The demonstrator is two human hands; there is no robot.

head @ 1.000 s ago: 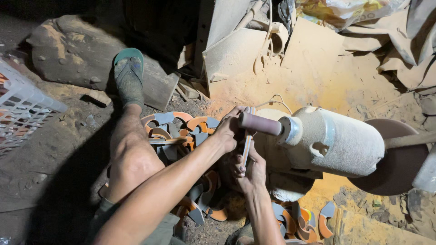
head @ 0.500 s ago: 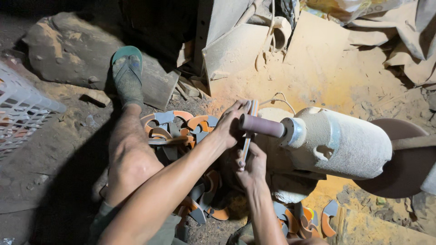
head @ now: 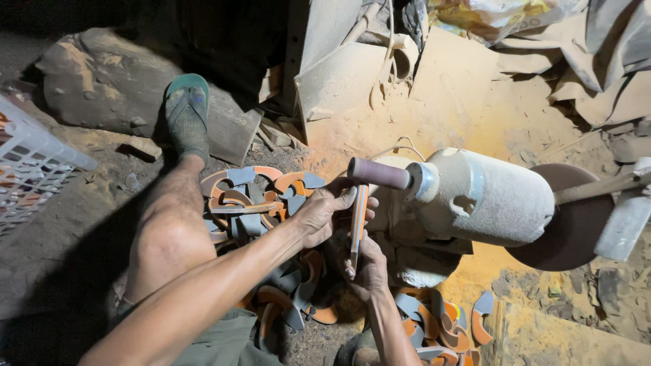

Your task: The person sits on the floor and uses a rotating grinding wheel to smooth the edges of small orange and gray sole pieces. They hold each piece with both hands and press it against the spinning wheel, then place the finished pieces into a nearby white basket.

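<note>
- The purple sanding drum [head: 380,173] juts left from the dusty motor housing [head: 485,196], closing off the space right of the left hand [head: 325,213].
- The orange-and-grey curved strip [head: 357,224] stands upright under the drum, touching it, between that hand and the right hand [head: 369,268].
- A pile of curved orange-and-grey pieces [head: 254,200] covers the floor between the bare leg [head: 173,230] and the hands.
- More such pieces [head: 441,325] lie right of the right forearm.
- Open dusty floor [head: 81,224] lies left of the leg, bounded by the white plastic crate [head: 30,163].
- The brown disc [head: 569,230] blocks the motor's far end.
</note>
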